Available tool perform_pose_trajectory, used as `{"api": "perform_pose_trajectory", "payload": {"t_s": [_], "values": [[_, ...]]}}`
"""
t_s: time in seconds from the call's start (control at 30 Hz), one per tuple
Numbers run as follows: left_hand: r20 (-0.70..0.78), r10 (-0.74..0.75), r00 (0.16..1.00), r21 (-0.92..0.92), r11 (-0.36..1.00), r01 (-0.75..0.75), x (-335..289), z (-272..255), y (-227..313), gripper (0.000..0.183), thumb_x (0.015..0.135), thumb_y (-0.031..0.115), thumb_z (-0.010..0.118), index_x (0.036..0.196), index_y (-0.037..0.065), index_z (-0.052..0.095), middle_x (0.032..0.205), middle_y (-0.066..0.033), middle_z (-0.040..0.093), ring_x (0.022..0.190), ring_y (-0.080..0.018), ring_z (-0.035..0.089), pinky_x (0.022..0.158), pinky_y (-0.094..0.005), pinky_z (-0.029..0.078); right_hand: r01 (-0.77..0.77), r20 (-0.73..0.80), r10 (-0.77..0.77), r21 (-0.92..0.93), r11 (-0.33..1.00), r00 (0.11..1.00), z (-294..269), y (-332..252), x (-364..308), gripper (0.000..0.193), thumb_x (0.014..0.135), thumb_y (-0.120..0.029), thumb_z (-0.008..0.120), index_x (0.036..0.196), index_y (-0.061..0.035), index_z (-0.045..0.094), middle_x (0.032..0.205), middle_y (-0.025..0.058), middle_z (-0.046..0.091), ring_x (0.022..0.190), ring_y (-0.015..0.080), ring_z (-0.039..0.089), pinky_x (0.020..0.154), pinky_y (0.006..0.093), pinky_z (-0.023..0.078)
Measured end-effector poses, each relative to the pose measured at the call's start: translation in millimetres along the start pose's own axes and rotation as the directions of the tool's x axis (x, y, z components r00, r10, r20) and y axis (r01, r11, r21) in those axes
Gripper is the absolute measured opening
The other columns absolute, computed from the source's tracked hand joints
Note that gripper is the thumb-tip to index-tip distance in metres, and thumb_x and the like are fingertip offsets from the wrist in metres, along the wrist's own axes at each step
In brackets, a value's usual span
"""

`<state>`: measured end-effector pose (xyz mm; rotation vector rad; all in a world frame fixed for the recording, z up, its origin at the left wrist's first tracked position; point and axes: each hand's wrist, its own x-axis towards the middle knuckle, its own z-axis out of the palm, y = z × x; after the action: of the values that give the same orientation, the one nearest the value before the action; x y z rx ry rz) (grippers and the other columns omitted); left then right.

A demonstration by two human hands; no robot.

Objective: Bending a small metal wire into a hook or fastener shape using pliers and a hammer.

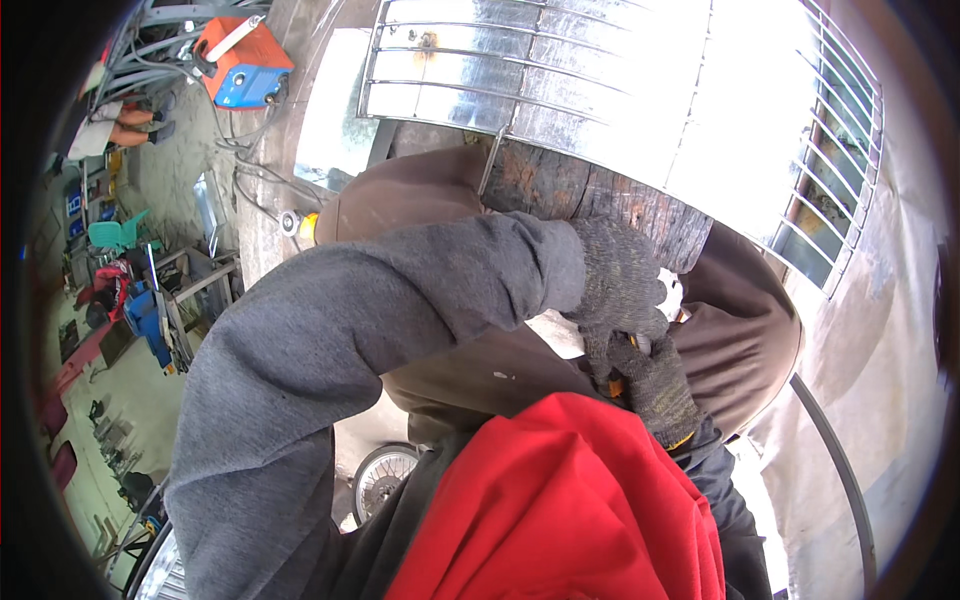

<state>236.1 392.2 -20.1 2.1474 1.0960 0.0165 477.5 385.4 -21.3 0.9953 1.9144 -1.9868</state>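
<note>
My left hand (pixel 622 280), in a grey knit glove, reaches across from a grey sleeve and is curled in front of my lap. Just below it, my right hand (pixel 660 392), in a matching glove with a yellow cuff edge, is closed against it. Small orange bits show between the gloved fingers, but what they grip is mostly hidden. Past the hands stands a dark, cracked wooden block (pixel 600 195). On it rests a shiny metal sheet (pixel 640 90) with a wire rack (pixel 520 60) of curved rods around it. The hands are apart from the sheet.
A yellow power tool (pixel 300 225) lies by my left knee. Farther left are an orange and blue boxy machine (pixel 245 70) with cables, another person's legs (pixel 130 125) and a green chair (pixel 118 232). A dark hose (pixel 840 460) curves along the right. Red cloth (pixel 570 500) covers my front.
</note>
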Motion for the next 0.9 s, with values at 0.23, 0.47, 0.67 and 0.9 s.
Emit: {"api": "perform_pose_trajectory", "payload": {"t_s": [0.23, 0.47, 0.67, 0.9], "values": [[0.144, 0.147, 0.979, -0.128, 0.983, -0.129, -8, -31, -24, 0.036, 0.091, 0.049, 0.069, 0.092, 0.014, 0.077, 0.087, -0.0093, 0.076, 0.085, -0.0344, 0.075, 0.073, -0.0503, 0.057, 0.204, 0.013, -0.228, -0.5, 0.842, 0.973, -2, -33, 27, 0.039, 0.089, -0.015, 0.072, 0.126, -0.0069, 0.067, 0.113, 0.0263, 0.067, 0.099, 0.0464, 0.067, 0.085, 0.0493, 0.056], [-0.187, 0.025, 0.982, 0.058, 0.998, -0.015, -19, -23, 8, 0.044, 0.084, 0.049, 0.068, 0.115, 0.018, 0.076, 0.109, -0.0095, 0.074, 0.103, -0.0351, 0.071, 0.089, -0.0515, 0.055, 0.032, -0.046, -0.038, -0.114, 0.993, 0.998, -9, -28, 23, 0.042, 0.087, -0.017, 0.073, 0.128, -0.0089, 0.069, 0.112, 0.0235, 0.069, 0.101, 0.0403, 0.067, 0.086, 0.0477, 0.054], [-0.608, -0.106, 0.787, -0.161, 0.987, 0.009, -83, 7, 65, 0.029, 0.095, 0.014, 0.061, 0.123, 0.009, 0.067, 0.119, -0.0077, 0.066, 0.114, -0.0271, 0.064, 0.095, -0.0451, 0.053, 0.066, -0.219, -0.017, 0.22, 0.973, 0.976, -11, -42, 12, 0.044, 0.095, -0.017, 0.071, 0.134, -0.0008, 0.063, 0.114, 0.0242, 0.069, 0.113, 0.0384, 0.068, 0.094, 0.0464, 0.054], [-0.594, -0.749, 0.293, -0.745, 0.65, 0.151, -85, 33, 52, 0.019, 0.103, 0.012, 0.064, 0.117, 0.001, 0.069, 0.107, -0.0082, 0.069, 0.099, -0.0219, 0.068, 0.086, -0.0355, 0.056, 0.158, -0.427, -0.326, -0.384, 0.91, 0.843, -15, -46, 8, 0.044, 0.094, -0.016, 0.073, 0.134, 0.0003, 0.062, 0.112, 0.0261, 0.067, 0.101, 0.0465, 0.068, 0.084, 0.049, 0.056]]}}
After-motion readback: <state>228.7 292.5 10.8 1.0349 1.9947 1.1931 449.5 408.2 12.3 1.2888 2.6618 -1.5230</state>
